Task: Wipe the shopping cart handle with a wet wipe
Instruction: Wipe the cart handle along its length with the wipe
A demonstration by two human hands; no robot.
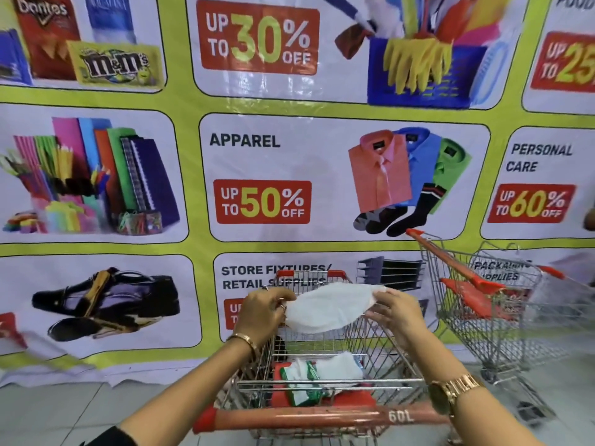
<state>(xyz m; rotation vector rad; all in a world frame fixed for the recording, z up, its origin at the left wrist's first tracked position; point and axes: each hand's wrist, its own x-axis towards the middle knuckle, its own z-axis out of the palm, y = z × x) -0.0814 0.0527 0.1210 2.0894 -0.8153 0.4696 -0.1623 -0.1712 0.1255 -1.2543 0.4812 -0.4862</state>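
A white wet wipe (328, 307) is stretched out in the air between my two hands, above the cart basket. My left hand (260, 312) pinches its left end and my right hand (394, 312) pinches its right end. Below them runs the cart's orange-red handle (306, 418), marked "60L", across the bottom of the view; neither hand touches it. A green and white wipes pack (302, 381) lies on the red child seat flap inside the wire cart (380, 346), with another white wipe (338, 365) beside it.
A second wire cart (495, 304) with orange trim stands close on the right. A large sale banner (289, 162) covers the wall right behind both carts. Pale tiled floor (80, 410) lies to the left.
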